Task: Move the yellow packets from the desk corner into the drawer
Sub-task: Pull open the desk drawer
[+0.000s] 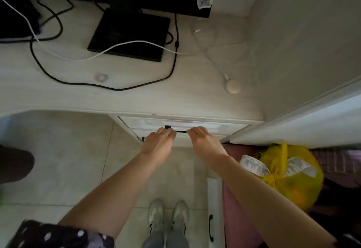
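Note:
The pale desk [136,99] has a drawer [214,123] under its right end, and the drawer front sits almost flush with the frame. My left hand [158,143] and my right hand [203,142] both reach to its black bar handle [181,131], fingers curled over the two ends of the bar. Only the middle of the handle shows between them. No yellow packets are visible on the desk top, and the inside of the drawer is hidden.
A black monitor base [129,32] stands at the back of the desk, with black and white cables [172,71] looping forward. A white round puck [233,85] lies near the right corner. A yellow mesh bag [289,173] lies low right. A white panel [214,218] stands by my shoes.

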A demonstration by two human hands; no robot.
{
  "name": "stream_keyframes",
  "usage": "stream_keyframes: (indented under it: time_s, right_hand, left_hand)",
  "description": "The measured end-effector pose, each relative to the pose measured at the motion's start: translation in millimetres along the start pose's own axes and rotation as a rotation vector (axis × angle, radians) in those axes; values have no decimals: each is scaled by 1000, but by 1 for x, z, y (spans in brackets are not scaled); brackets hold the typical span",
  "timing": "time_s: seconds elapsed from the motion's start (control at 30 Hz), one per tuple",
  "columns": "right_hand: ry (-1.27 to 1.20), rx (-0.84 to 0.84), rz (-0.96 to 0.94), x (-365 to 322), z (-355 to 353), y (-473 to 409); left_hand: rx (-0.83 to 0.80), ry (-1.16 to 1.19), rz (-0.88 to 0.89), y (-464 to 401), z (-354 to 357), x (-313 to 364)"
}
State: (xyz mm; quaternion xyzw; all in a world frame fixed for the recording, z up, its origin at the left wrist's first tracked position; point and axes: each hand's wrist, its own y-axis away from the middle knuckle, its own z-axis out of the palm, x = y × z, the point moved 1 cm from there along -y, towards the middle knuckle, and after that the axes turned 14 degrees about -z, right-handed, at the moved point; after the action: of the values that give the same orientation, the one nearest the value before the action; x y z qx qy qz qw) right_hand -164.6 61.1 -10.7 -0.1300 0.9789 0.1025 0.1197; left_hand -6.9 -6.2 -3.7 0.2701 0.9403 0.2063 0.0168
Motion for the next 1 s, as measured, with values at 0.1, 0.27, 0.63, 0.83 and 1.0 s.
stream_keyframes:
  time_s: [0.1,0.27,0.63,0.83,1.0]
  right_hand:
    - [-9,7,-27,4,10,-12]
    - [23,7,25,12,30,-19]
    - [-50,16,80,1,49,3]
    - [-101,29,73,-10,54,20]
    - [-138,-1,88,-16,55,26]
  left_hand:
    - [-13,-27,-71,-17,14,1]
    - [59,22,-101,-35,33,0]
    - [153,170,-104,-12,50,5]
    - [341,194,13,7,36,7]
    - [595,188,46,12,12,3]
